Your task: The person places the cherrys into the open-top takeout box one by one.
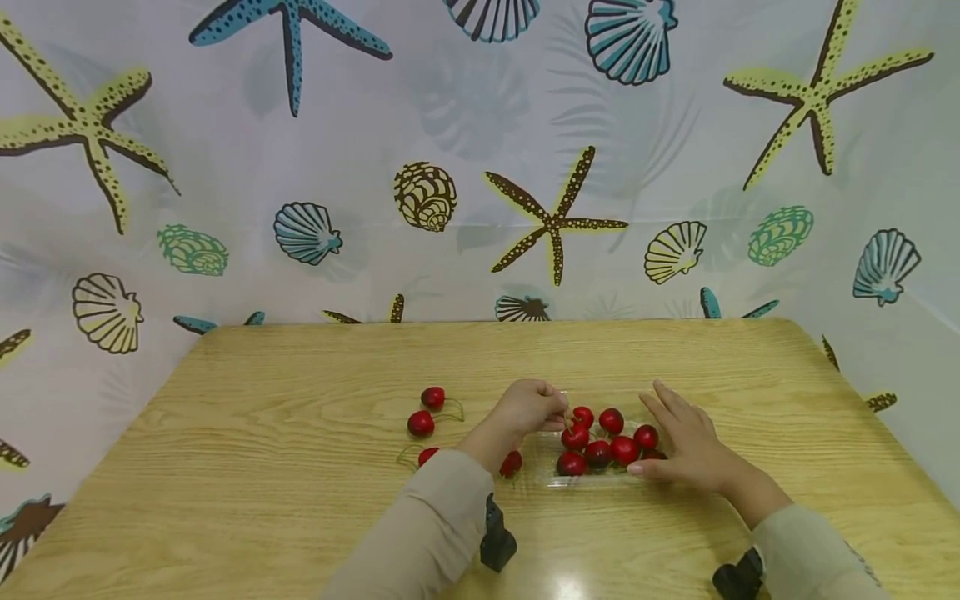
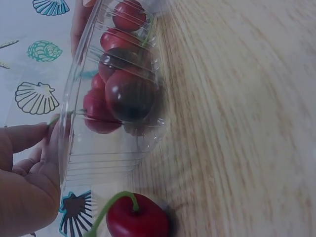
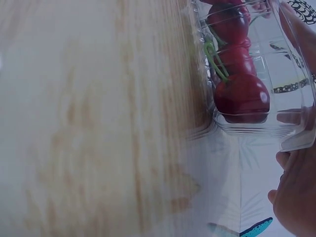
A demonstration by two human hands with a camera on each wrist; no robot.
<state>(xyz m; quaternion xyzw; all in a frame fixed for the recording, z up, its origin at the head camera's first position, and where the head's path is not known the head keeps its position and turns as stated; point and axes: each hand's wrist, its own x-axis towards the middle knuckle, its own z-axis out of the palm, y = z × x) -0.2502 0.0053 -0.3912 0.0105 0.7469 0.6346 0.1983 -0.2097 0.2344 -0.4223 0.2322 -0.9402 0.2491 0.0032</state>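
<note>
A clear plastic box (image 1: 600, 482) holding several dark red cherries (image 1: 624, 451) sits on the table. My left hand (image 1: 528, 406) is over the box's left end, thumb and forefinger pinching a green cherry stem (image 2: 53, 120). That stem leads to a cherry (image 2: 101, 112) seen through the clear wall among the others in the left wrist view. At the box's right end, my right hand (image 1: 693, 446) is spread with fingers extended, thumb by the near rim and fingertips toward the far side. Part of that hand (image 3: 298, 192) shows beyond the rim in the right wrist view.
Left of the box lie loose stemmed cherries: one (image 1: 432, 397) at the back, another (image 1: 421, 423) just in front, and a third (image 1: 428, 455) partly behind the left sleeve. One more cherry (image 1: 512, 464) lies between the left wrist and the box. A patterned cloth (image 1: 360, 150) hangs behind the wooden table (image 1: 262, 467).
</note>
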